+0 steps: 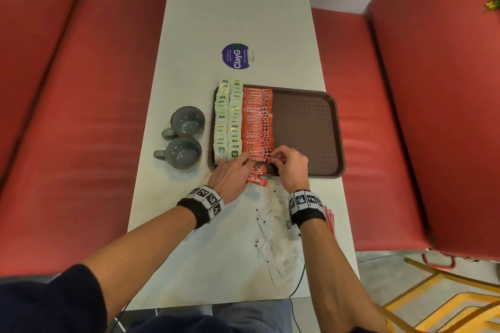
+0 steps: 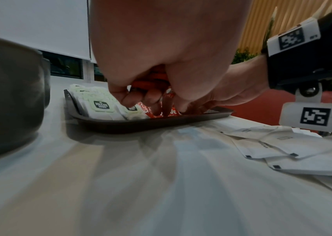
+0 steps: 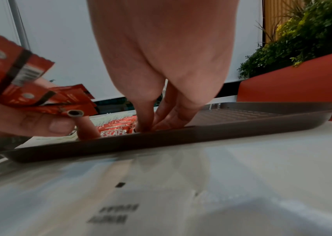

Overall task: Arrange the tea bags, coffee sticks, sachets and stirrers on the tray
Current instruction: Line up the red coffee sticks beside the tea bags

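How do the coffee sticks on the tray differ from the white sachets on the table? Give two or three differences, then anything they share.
1. Colour: the coffee sticks are red; the sachets are white.
2. Place: the sticks lie on the tray; the sachets lie off it, on the table.
3. Order: the sticks form one neat overlapping column; the sachets are scattered at mixed angles.
Shared: both are flat printed packets.

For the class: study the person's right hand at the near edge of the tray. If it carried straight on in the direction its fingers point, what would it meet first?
The right hand points left. Its fingertips already touch the nearest coffee stick in the row, so that comes first; the left hand lies just beyond it. Depth is uncertain.
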A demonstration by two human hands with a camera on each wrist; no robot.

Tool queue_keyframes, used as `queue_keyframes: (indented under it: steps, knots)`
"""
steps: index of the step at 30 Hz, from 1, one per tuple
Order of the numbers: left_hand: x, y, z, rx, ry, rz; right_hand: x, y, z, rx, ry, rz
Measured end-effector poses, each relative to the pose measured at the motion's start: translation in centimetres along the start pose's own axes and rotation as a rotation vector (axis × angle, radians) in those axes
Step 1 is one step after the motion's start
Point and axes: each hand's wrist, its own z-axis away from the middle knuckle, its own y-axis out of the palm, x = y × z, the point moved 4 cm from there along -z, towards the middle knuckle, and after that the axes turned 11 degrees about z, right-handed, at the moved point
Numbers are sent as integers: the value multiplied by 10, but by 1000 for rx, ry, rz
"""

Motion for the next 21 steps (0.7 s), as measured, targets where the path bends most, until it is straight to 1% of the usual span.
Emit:
queue_keyframes:
  steps: [5,13,21]
  knots:
    - [2,0,-6,7,-16,-17,6,2,3,-52,14,5]
    - [6,-1,-7,0,-32,-27,12,4,8,-90,43,-15]
    - [3,-8,-3,5,-28,-22,11,-1,16,-92,74,-45]
